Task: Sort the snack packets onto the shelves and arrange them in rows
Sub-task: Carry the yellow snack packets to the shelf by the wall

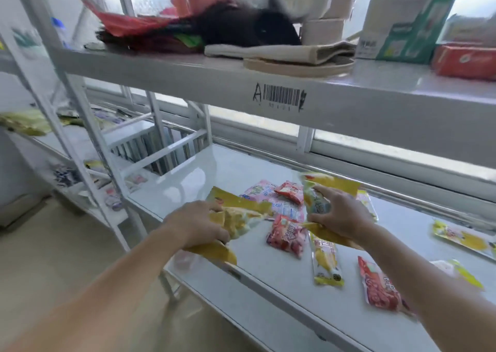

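My left hand (196,224) grips a large yellow snack packet (241,214) at the front left of the white shelf (193,179). My right hand (341,212) holds another yellow packet (326,188), lifted a little above the shelf. Between and behind the hands lie a pink packet (264,194) and two red packets (290,190) (287,235). A narrow yellow packet (326,263) and a red packet (379,287) lie flat near the front edge, under my right forearm. Another yellow packet (460,237) lies at the far right.
The upper shelf (188,75) with a barcode label (280,96) overhangs the working shelf and carries cloths, a hat, tape rolls and boxes (402,21). A second white rack (80,147) with more packets stands to the left. A window runs behind.
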`<state>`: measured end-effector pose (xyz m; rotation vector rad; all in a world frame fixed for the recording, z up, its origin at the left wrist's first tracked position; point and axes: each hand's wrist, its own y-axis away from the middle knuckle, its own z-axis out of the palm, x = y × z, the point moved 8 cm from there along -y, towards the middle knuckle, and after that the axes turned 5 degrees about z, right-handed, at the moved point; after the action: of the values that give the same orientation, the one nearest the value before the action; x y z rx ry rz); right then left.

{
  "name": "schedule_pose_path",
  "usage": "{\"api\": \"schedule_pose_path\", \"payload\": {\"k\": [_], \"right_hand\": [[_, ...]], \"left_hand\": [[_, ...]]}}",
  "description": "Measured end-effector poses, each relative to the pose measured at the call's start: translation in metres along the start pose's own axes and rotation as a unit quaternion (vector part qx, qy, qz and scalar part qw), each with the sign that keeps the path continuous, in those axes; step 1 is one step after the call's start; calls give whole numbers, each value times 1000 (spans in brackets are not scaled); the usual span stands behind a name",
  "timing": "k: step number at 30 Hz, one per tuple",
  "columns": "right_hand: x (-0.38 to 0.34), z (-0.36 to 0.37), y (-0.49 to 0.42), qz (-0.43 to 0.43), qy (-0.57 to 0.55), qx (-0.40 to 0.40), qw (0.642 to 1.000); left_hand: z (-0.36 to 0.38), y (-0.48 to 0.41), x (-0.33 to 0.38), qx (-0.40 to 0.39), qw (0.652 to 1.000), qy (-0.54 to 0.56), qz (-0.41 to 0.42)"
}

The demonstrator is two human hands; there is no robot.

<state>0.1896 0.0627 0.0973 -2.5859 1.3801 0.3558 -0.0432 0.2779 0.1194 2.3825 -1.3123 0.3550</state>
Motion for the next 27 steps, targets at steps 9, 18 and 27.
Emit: {"api": "schedule_pose_path", "payload": {"k": [9, 18, 27], "right_hand": [[-232, 38, 31, -167, -75, -49, 982], [-502, 106, 67, -277, -113, -93, 950], [-763, 170, 96, -313, -108, -119, 936]], "left_hand": [[-43, 80, -159, 145, 976, 76, -141], [-130, 182, -377, 245, 937, 69, -238], [-204, 254, -590, 280, 913, 38, -295]]}}
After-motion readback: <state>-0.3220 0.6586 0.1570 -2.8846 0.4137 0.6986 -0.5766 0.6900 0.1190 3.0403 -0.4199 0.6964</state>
